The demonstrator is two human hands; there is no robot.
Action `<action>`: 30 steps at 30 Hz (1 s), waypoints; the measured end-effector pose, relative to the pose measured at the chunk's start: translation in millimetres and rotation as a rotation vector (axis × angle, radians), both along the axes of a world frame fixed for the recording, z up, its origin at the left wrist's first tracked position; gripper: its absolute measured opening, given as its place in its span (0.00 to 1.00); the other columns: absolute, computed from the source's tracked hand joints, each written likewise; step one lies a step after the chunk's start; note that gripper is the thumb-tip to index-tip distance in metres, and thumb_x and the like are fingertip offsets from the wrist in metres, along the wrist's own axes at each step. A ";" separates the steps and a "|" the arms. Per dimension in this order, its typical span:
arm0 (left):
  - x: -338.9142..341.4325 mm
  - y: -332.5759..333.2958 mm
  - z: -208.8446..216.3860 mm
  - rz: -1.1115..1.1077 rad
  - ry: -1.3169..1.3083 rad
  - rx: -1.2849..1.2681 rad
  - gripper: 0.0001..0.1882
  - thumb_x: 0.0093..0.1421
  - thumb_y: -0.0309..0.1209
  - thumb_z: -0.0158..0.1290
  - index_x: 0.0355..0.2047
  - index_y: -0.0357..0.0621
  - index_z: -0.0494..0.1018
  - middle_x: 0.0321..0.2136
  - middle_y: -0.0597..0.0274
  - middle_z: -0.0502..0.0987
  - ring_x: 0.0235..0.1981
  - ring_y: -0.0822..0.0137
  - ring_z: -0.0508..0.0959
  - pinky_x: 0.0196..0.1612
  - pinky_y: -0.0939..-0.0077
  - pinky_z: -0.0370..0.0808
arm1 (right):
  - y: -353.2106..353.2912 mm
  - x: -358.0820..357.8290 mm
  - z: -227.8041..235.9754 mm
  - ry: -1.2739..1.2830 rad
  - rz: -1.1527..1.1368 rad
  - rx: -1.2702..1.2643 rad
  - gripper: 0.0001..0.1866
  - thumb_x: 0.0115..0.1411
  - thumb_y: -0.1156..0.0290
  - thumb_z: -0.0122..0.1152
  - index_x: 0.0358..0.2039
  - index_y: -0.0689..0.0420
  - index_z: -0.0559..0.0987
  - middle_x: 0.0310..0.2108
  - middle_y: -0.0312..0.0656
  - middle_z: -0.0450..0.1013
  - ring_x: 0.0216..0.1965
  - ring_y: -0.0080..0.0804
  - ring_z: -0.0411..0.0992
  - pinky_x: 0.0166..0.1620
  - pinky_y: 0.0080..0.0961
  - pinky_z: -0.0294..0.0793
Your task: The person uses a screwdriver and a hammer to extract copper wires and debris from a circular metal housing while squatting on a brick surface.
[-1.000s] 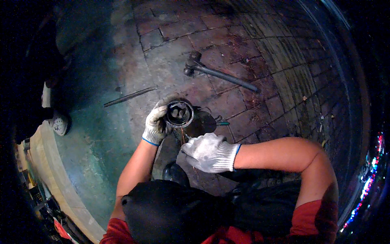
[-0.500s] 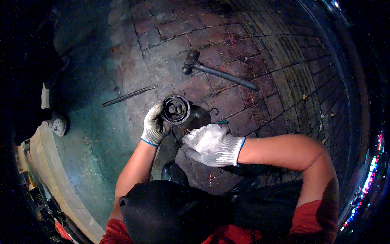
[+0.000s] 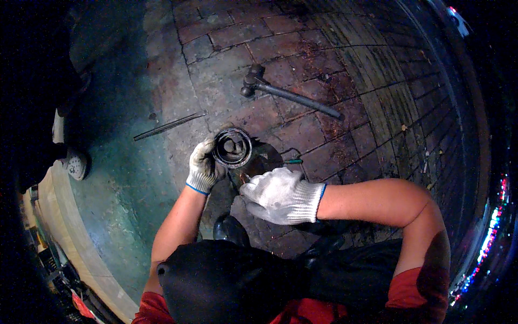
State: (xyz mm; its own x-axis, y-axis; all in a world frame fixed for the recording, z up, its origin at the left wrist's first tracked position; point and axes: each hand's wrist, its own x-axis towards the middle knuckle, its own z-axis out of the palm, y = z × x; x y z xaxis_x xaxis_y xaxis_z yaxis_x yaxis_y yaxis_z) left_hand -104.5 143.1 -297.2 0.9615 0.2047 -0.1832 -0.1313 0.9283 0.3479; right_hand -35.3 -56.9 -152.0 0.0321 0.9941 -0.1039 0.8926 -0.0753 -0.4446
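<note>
The left hand (image 3: 204, 163) clamps its grip on a metal cup (image 3: 233, 147) near the right hand (image 3: 278, 195), seemingly steadying its mouth upward. I cannot tell whether the right hand's grip is closed on anything.

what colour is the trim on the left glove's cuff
Blue cuff trim, seen in the head view.

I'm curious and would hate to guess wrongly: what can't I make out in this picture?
All in the head view:
Whatever the right hand may grip: its own glove covers it.
The left hand's grip beneath the round metal part: that part hides it.
The small green thing: too small and dim to identify.
Another person above the pale shoe: mostly lost in darkness.
The red thing, lower left: too small to name.
</note>
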 end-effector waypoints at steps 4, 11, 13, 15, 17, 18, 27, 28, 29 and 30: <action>-1.7 0.7 -0.6 -0.049 -0.035 -0.078 0.26 0.54 0.31 0.51 0.52 0.29 0.68 0.47 0.44 0.76 0.48 0.50 0.77 0.54 0.55 0.74 | 2.3 -1.7 2.1 0.037 -0.007 -0.050 0.13 0.57 0.60 0.56 0.33 0.58 0.75 0.28 0.50 0.75 0.28 0.49 0.77 0.30 0.44 0.75; 1.9 -8.5 12.9 -0.087 0.020 0.001 0.27 0.53 0.32 0.52 0.52 0.27 0.68 0.47 0.42 0.76 0.47 0.50 0.77 0.54 0.54 0.74 | 0.4 6.8 -3.4 0.321 -0.119 -0.001 0.18 0.58 0.57 0.54 0.36 0.62 0.75 0.32 0.55 0.75 0.35 0.53 0.76 0.40 0.45 0.75; 1.7 -8.1 8.4 -0.099 0.052 -0.010 0.26 0.53 0.33 0.52 0.50 0.27 0.70 0.45 0.43 0.77 0.46 0.50 0.78 0.53 0.54 0.76 | 3.7 13.9 -0.3 0.440 -0.166 -0.034 0.17 0.59 0.59 0.53 0.36 0.62 0.76 0.33 0.56 0.75 0.37 0.55 0.75 0.42 0.45 0.74; 2.3 -6.2 4.1 -0.123 -0.006 0.019 0.29 0.53 0.34 0.53 0.52 0.26 0.67 0.47 0.43 0.75 0.48 0.51 0.77 0.54 0.56 0.74 | 6.2 18.1 4.4 0.513 -0.272 -0.050 0.18 0.60 0.59 0.52 0.39 0.62 0.77 0.35 0.56 0.76 0.37 0.54 0.75 0.42 0.43 0.73; 0.5 -6.0 3.0 -0.135 -0.038 0.076 0.31 0.53 0.34 0.54 0.54 0.26 0.66 0.48 0.43 0.75 0.49 0.52 0.77 0.55 0.57 0.74 | 9.7 26.6 3.3 0.703 -0.331 -0.055 0.17 0.59 0.60 0.53 0.39 0.61 0.77 0.35 0.55 0.76 0.37 0.46 0.76 0.43 0.36 0.72; -0.2 -6.0 3.6 -0.136 -0.029 0.073 0.31 0.53 0.34 0.54 0.54 0.26 0.66 0.48 0.43 0.75 0.49 0.52 0.77 0.55 0.57 0.74 | 11.9 28.1 12.9 0.822 -0.407 -0.115 0.15 0.60 0.62 0.55 0.39 0.62 0.78 0.34 0.49 0.77 0.36 0.35 0.75 0.44 0.31 0.72; 3.7 -9.3 7.9 -0.290 -0.056 -0.053 0.38 0.48 0.37 0.56 0.57 0.25 0.62 0.50 0.42 0.73 0.50 0.52 0.76 0.58 0.60 0.71 | 7.7 32.1 7.6 1.395 -0.613 -0.187 0.11 0.63 0.66 0.57 0.38 0.59 0.79 0.29 0.34 0.75 0.29 0.16 0.69 0.32 0.17 0.69; 4.0 -9.3 8.1 -0.286 -0.061 -0.026 0.38 0.48 0.37 0.56 0.57 0.25 0.62 0.50 0.42 0.73 0.50 0.52 0.75 0.58 0.60 0.71 | 6.6 31.9 5.5 1.390 -0.603 -0.183 0.11 0.64 0.65 0.57 0.38 0.60 0.78 0.29 0.34 0.75 0.28 0.17 0.70 0.32 0.17 0.71; 4.2 -9.2 8.6 -0.282 -0.067 0.001 0.38 0.48 0.37 0.56 0.56 0.25 0.62 0.50 0.43 0.73 0.50 0.53 0.75 0.58 0.61 0.70 | 6.2 31.7 4.7 1.386 -0.594 -0.179 0.11 0.64 0.65 0.56 0.37 0.60 0.77 0.29 0.35 0.75 0.27 0.18 0.71 0.32 0.18 0.72; 3.8 -9.5 9.3 -0.278 -0.072 0.027 0.38 0.48 0.38 0.55 0.56 0.25 0.63 0.50 0.43 0.73 0.51 0.53 0.75 0.59 0.62 0.70 | 6.3 31.3 4.6 1.382 -0.584 -0.177 0.11 0.65 0.65 0.55 0.37 0.60 0.76 0.29 0.35 0.74 0.26 0.19 0.72 0.31 0.18 0.74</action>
State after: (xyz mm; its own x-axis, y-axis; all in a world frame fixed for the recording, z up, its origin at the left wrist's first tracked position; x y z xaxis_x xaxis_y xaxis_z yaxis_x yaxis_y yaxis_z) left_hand -100.6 133.6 -287.9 0.9917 -0.0647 -0.1108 0.1017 0.9227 0.3718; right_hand -4.0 -50.5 -147.4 0.1867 0.8484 -0.4953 -0.3816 -0.4019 -0.8324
